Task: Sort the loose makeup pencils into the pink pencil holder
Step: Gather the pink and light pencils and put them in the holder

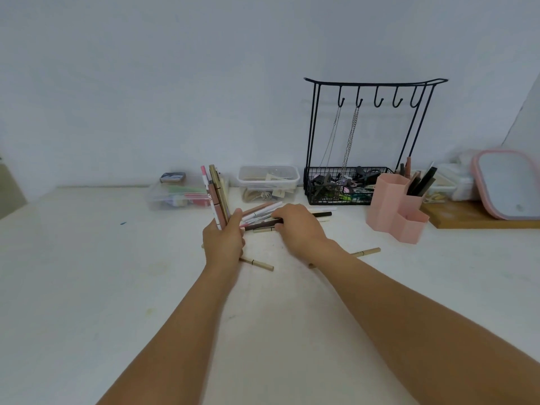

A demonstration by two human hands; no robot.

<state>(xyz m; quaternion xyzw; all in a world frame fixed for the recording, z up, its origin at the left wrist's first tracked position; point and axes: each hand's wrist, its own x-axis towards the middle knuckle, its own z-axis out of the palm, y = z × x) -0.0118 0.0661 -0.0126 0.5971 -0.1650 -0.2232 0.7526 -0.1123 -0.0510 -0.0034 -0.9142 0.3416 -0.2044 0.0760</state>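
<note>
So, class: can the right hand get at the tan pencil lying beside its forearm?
Probably yes: the tan pencil lies uncovered on the table, but the right hand would first have to release the dark pencil it is gripping.

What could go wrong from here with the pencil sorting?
1. The left hand grips an upright bundle of pencils; adding more may loosen it so some slip out.
2. The right hand is on a crossed pile of pencils; lifting one could roll others away.
3. Two tan pencils lie partly under the forearms and could be missed or swept aside.
</note>
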